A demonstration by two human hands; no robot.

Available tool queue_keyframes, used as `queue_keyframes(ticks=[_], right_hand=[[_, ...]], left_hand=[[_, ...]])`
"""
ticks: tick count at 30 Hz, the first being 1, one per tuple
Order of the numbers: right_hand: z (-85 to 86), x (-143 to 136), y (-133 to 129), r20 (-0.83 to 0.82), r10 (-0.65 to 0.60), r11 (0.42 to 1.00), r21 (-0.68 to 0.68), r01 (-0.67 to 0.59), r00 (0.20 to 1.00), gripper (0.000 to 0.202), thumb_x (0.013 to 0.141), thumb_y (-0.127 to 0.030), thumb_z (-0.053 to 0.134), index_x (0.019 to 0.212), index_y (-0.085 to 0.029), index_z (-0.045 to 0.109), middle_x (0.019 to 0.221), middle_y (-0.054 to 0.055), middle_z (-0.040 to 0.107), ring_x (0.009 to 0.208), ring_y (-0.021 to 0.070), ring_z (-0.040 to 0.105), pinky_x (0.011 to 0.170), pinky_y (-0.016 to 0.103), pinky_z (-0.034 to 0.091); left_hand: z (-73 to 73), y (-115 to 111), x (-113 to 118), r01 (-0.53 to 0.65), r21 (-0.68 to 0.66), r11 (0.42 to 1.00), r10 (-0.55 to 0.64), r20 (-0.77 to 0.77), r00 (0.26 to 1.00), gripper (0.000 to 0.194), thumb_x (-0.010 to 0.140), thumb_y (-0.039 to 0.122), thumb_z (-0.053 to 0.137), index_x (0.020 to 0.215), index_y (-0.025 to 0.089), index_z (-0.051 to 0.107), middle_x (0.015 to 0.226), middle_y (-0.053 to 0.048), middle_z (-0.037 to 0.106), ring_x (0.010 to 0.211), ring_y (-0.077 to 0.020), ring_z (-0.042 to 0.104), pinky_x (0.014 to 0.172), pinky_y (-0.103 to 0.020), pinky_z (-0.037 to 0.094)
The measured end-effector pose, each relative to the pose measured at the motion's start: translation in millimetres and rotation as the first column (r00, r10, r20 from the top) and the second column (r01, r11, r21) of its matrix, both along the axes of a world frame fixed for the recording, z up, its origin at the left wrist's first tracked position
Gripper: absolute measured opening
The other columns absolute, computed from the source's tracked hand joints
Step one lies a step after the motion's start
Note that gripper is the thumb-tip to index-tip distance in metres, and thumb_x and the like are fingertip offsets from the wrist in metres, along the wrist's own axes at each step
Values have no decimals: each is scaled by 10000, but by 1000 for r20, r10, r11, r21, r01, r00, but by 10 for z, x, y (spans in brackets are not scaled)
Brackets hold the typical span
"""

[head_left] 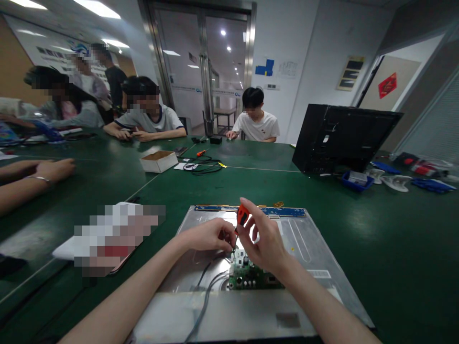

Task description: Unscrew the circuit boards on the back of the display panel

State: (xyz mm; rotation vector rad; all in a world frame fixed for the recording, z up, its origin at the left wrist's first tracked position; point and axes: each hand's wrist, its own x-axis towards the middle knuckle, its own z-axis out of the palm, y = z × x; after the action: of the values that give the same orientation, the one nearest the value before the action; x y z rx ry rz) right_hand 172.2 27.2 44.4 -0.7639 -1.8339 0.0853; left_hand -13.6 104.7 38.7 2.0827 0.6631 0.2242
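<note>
A flat metal display panel (304,243) lies back side up in front of me on the green table. On its middle sits a green circuit board (247,274), with dark cables (206,298) running from its left side. My right hand (263,236) grips the orange and black handle of a screwdriver (243,216), which stands nearly upright with its tip down at the board's upper left corner. Close beside the shaft, the fingers of my left hand (215,234) are closed in a pinch; what they hold is hidden. A blue strip board (287,211) runs along the panel's far edge.
To the left lies a blurred white and pink packet (118,239). Farther off are an open white box (158,161), black cable (204,166) and another orange screwdriver (202,153). A black monitor (344,136) and blue tray (357,180) stand at right. Several people sit around the table.
</note>
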Motion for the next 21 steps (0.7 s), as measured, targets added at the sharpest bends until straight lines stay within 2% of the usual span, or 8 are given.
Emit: queue_keyframes(ticks=[5,16,21], right_hand=[[1,-6,0,-11,-6,1000,6,6,1000,572,934,-168,499,1477,-263,347,866,8,639,544,102,556,442,216,452],[15,-24,11,-19,-28,999,25,29,999,469,953,-198,536,1400,-270,411,921,8,628,552,86,523,430,200,420],[27,-18,-6,-13,-8,1000,16,9,1000,538,942,-186,514,1454,-270,370,919,14,636,580,100,566,441,212,440]], left_hand=[[7,-2,8,-4,5,1000,4,-1,1000,112,693,260,727,724,164,679,657,20,580,629,-140,500,587,-241,390],[0,6,-12,-7,27,1000,7,-8,1000,94,703,237,697,748,155,687,704,7,607,661,-149,519,628,-256,402],[-16,21,-12,8,24,1000,-8,-7,1000,119,730,272,713,745,160,674,716,6,599,668,-151,523,640,-262,407]])
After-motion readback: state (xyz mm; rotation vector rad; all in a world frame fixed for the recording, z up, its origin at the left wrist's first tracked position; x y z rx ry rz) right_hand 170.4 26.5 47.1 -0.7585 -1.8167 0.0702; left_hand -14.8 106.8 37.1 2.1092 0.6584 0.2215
